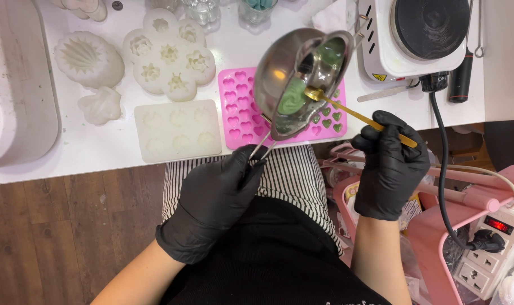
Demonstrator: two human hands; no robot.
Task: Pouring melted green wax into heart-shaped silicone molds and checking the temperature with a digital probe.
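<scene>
Two hands, both in black gloves, work over the edge of a white table. The left hand is clenched around the thin wire handle of one small steel melting pot, which is tipped steeply so its inside faces the camera; green wax clings to its wall in two patches. The right hand, at about 3 o'clock from the left hand, pinches one slim gold spoon, whose bowl reaches into the pot at its middle, touching the green wax. Directly under the pot lies one pink silicone mould with rows of small heart-shaped cavities; several hearts on its right side, at 4 o'clock from the pot, are filled green, though the pot hides part of the tray, so an exact count cannot be made. At 9 o'clock from the pink mould sits one white rectangular mould with six faint round cavities. At 12 o'clock from that lies one white flower-shaped mould holding seven blossom cavities. Farther toward 9 o'clock are two white shell-like pieces, a large ribbed one and a smaller one below it. At 2 o'clock from the pot stands one white electric hotplate with a single dark burner, and at 5 o'clock from the right hand rests one white power strip with a black plug in it.
</scene>
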